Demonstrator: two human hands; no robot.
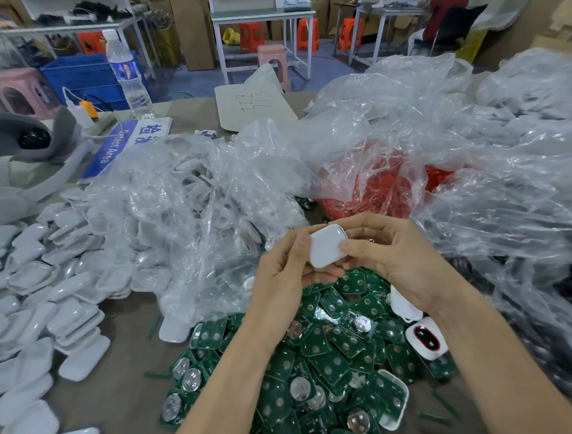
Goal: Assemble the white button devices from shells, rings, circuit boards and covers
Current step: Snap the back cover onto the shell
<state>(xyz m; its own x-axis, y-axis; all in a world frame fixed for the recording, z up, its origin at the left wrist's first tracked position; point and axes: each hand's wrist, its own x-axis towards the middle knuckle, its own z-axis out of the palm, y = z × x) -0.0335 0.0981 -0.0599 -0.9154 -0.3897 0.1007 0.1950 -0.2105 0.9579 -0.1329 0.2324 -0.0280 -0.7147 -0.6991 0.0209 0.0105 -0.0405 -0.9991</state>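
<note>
Room: workshop with white-framed benches (259, 18), orange plastic stools (250, 35) and cardboard boxes behind; a person in a red top (446, 6) sits at the far right.
Surface: brown surface (127, 365), crowded almost edge to edge.
Left side: heap of white rounded-square plastic shells (52, 292), running down to the near edge.
Far side: clear plastic water bottle (129, 72), blue-and-white sign (111, 149), sheet of paper with red handwriting (253, 106).
Obstacles: crumpled clear plastic bag of white parts (179, 205) just left of the hands; clear bag of red rings (375, 193) right behind them; more bags crowd the right.
Below the hands: pile of green circuit boards (317, 363); beside the right wrist lies a white device with a red ring (426, 338).
Open room: one bare strip of surface between the shell heap and the boards.
Task thing: white rounded-square plastic device (327, 249), held in the air above the far edge of the board pile.
Left hand (280, 273): fingers (320, 274) curled under the device, thumb at its left edge.
Right hand (398, 261): fingers (354, 246) pinching its right edge, the thumb pressed on top.
</note>
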